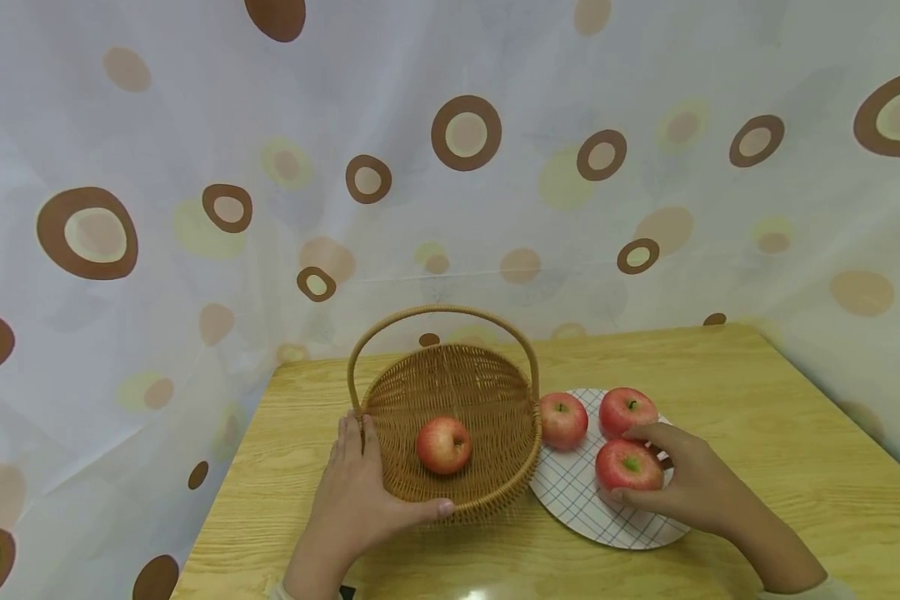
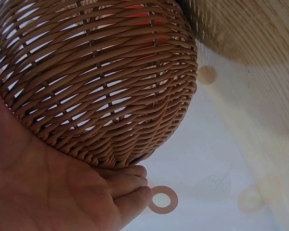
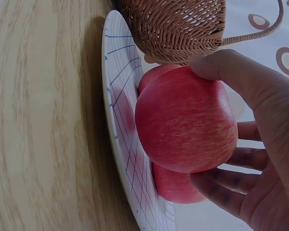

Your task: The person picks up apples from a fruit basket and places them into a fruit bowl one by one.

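Observation:
My right hand (image 1: 686,475) holds a red apple (image 1: 628,465) between thumb and fingers, over a round white plate (image 1: 570,500) with blue grid lines. Whether this apple touches the plate I cannot tell. Two more apples lie on the plate behind it: one at the left (image 1: 563,421), one at the back (image 1: 627,412). To the left, a brown wicker basket (image 1: 487,375) with an arched handle has a single apple (image 1: 444,446) inside. My left hand (image 1: 360,492) rests against the basket's near left side, fingers extended, thumb along the front rim. The left wrist view shows the palm against the woven wall (image 2: 101,82).
Both basket and plate stand on a light wooden table (image 1: 757,417), the basket's right side close against the plate's left edge. Behind the table and at its sides hangs a white sheet (image 1: 390,83) patterned with brown circles. A small dark object (image 1: 347,592) shows by the left wrist.

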Motion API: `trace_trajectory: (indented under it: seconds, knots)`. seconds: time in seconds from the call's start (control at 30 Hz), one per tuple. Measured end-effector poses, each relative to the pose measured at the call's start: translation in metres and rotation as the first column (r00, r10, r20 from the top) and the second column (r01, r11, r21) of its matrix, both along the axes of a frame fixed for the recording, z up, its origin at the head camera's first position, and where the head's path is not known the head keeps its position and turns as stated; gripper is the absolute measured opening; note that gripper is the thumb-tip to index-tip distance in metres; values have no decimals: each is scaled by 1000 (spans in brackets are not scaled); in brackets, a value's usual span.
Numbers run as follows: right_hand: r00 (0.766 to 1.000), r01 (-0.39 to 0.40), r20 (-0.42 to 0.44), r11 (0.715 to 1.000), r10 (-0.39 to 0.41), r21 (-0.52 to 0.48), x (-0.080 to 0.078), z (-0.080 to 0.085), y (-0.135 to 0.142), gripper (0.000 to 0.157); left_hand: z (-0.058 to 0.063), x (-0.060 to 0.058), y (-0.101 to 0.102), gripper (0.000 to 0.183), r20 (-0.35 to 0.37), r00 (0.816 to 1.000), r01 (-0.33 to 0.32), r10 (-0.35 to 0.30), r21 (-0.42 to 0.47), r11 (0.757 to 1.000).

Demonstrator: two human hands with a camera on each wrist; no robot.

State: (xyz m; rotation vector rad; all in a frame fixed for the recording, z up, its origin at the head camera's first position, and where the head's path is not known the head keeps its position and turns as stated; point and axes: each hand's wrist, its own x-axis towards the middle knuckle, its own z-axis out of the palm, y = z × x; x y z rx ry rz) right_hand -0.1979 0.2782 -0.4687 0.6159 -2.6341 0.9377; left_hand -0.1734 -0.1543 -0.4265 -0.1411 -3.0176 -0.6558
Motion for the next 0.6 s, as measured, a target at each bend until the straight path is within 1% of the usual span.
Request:
trace_trajectory:
  seconds: [0.17,0.27,0.6]
  knots:
    - [1000,6,20,1000,-6,3,0,-3,2,69,1,0,0,162,5,1000,-1,1,8,1000]
    - [999,16,42,1000,-16,4,0,-4,3,71,0,0,0,162,7,1000,1,-2,9,1000]
    - [995,41,90,999,-42,9,2,-1,3,70,-2,-1,0,160,16,1000,0,0,23,1000]
